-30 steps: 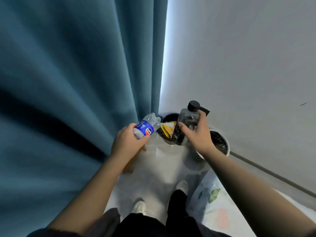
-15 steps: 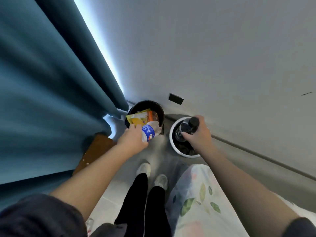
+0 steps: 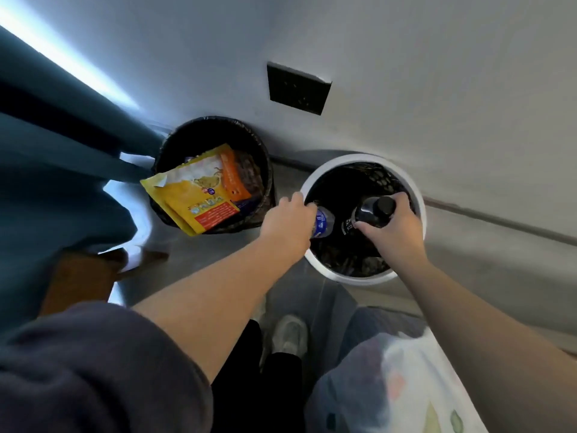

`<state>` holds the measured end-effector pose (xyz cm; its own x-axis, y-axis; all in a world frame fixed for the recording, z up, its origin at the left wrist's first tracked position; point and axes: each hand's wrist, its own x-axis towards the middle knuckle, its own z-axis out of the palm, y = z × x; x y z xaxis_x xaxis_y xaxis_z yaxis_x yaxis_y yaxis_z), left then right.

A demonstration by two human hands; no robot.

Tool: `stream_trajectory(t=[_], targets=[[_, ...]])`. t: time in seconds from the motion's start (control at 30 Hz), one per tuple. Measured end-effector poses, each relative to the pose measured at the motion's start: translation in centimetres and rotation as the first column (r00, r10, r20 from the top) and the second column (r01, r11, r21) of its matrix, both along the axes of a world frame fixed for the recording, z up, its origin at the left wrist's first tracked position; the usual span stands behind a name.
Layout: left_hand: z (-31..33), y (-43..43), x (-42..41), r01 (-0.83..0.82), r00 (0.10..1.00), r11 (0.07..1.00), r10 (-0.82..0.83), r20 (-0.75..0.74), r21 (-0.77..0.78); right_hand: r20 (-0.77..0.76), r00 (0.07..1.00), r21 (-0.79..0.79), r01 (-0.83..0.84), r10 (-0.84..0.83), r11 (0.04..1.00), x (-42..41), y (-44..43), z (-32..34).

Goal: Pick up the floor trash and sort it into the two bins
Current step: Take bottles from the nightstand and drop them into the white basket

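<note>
While you hold both bottles over the white-rimmed bin [image 3: 359,157], left hand [image 3: 287,223] fingers curl round the blue-labelled bottle [image 3: 323,221]; right hand [image 3: 396,232] fingers wrap the black-capped bottle [image 3: 371,210]. Step: drop-off. Next move probably calls for letting go inside the rim.

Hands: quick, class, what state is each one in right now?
Left hand: grips the blue-labelled bottle.
Right hand: grips the dark bottle.

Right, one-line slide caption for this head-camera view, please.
Left hand with blue-labelled bottle and right hand with dark bottle reach over the white-rimmed bin; yellow snack bag sits in the black bin.
</note>
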<state>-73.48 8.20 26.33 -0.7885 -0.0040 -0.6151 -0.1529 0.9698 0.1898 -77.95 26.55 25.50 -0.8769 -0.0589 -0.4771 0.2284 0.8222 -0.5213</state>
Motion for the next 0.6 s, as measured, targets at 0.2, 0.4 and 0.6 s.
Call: stream_trajectory(t=[0.2, 0.4, 0.6], targets=[[-5.9, 3.0, -3.7, 0.497, 0.863, 0.856, -0.505, -0.026, -0.144, 0.022, 0.981, 0.231, -0.192, 0.192, 0.954, -1.6, 0.9, -6.0], [-8.5, 2.7, -5.3, 0.579, 0.807, 0.767, -0.589, 0.055, -0.276, 0.089, 0.9, 0.422, -0.422, 0.426, 0.802, -2.5, 1.6, -8.4], [-9.5, -0.5, -5.7, 0.544, 0.832, 0.752, -0.542, 0.12, -0.373, 0.077, 0.831, 0.453, -0.522, 0.551, 0.723, -2.9, 0.2, -9.8]])
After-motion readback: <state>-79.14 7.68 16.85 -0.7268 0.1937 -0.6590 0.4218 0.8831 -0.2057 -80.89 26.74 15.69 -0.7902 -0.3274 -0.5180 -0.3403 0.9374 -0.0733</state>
